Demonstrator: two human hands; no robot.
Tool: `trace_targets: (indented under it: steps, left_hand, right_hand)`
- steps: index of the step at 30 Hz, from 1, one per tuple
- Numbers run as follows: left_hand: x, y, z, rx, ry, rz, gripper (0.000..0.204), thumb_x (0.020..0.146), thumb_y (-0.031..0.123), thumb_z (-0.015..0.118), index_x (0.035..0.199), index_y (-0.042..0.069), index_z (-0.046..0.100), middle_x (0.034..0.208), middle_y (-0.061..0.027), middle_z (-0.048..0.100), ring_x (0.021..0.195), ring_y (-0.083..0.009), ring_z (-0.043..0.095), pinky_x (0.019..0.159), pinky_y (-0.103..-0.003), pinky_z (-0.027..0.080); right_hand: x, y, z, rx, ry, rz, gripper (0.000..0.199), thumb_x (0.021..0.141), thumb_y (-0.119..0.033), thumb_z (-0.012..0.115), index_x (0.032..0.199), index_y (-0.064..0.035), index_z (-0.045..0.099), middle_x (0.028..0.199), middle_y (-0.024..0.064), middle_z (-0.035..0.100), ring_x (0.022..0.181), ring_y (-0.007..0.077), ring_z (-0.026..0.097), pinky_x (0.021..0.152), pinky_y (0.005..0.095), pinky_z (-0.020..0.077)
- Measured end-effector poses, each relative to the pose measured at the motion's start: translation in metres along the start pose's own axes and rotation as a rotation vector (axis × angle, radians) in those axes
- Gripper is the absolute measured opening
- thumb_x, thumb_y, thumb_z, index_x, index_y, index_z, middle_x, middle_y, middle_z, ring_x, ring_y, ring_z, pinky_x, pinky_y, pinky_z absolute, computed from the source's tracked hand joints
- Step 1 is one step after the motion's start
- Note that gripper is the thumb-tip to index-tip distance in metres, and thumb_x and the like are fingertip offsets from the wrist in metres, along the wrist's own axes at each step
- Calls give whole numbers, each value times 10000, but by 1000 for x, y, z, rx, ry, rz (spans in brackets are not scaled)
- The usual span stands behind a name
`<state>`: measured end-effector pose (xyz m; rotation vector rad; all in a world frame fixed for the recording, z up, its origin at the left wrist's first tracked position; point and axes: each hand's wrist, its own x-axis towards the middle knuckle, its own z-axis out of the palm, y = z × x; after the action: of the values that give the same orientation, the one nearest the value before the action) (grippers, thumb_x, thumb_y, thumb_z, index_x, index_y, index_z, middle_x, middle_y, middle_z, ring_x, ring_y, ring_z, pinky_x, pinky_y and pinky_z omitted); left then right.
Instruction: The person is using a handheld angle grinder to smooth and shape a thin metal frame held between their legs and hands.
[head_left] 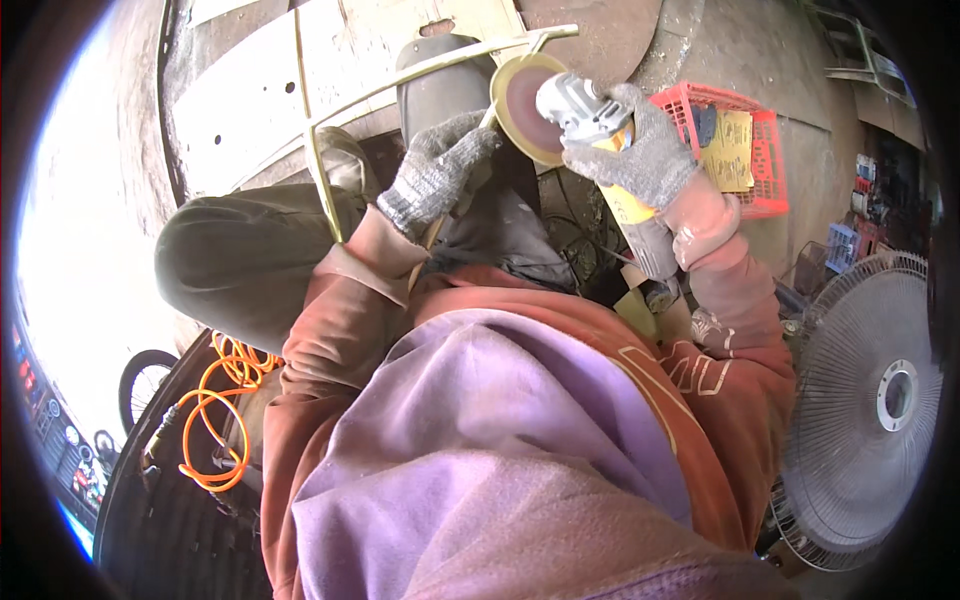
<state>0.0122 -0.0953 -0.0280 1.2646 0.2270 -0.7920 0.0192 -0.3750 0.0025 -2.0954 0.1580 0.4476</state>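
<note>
My left hand (437, 172), in a grey knit glove, is closed around a thin rod of a brass-coloured metal frame (440, 66). The frame's long bars cross over my bent legs and join at a corner on the left. My right hand (645, 152), gloved alike, grips a yellow and grey angle grinder (624, 205) with a silver head. Its round tan and brownish disc (528, 108) faces up, right beside the rod's upper end and a short stub of the frame. Whether the disc touches the metal I cannot tell.
A red plastic crate (768, 165) with a yellowish sheet in it stands beyond my right hand. To my right is a large fan (865, 410). A coiled orange hose (212, 420) lies at my left. A pale board with holes (245, 110) lies ahead.
</note>
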Motion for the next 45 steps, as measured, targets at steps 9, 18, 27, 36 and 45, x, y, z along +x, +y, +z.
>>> trace_targets:
  steps: [9, 18, 27, 36, 45]
  left_hand:
    - [3, -5, 3, -9, -3, -3, 351, 1012, 272, 642, 1285, 51, 643, 666, 21, 540, 467, -63, 436, 406, -224, 347]
    - [8, -8, 1, 16, -12, -21, 408, 1011, 278, 647, 1350, 51, 619, 684, 30, 543, 512, -45, 452, 421, -210, 353]
    - [12, -12, 8, 68, 9, 9, 421, 1025, 288, 622, 1377, 57, 604, 692, 34, 546, 515, -44, 449, 408, -217, 340]
    - [13, -14, 7, 41, -10, 42, 406, 1030, 272, 617, 1376, 59, 611, 746, 34, 581, 565, -35, 475, 429, -206, 355]
    - [17, -21, 8, 57, -12, 98, 390, 1026, 253, 623, 1355, 44, 618, 791, 29, 602, 603, -39, 492, 445, -202, 355]
  right_hand:
    - [8, 11, -6, -134, 90, -96, 764, 640, -456, 945, 1140, 20, 618, 1045, 156, 721, 949, 242, 699, 861, 354, 554]
    - [14, 1, -7, -95, 24, -101, 630, 731, -253, 917, 1186, 8, 569, 1026, 99, 708, 856, 147, 671, 723, 286, 548]
    - [21, -29, -22, 64, -126, 134, 567, 709, -287, 939, 1082, 4, 627, 935, 88, 716, 754, 132, 662, 655, 301, 549]
    - [46, -35, -43, -69, -206, 168, 626, 672, -322, 949, 1110, 14, 653, 880, 88, 727, 716, 157, 674, 635, 312, 544]
    - [38, -45, -40, -90, -204, 202, 669, 663, -359, 952, 1118, 18, 638, 909, 112, 721, 716, 155, 664, 625, 312, 536]
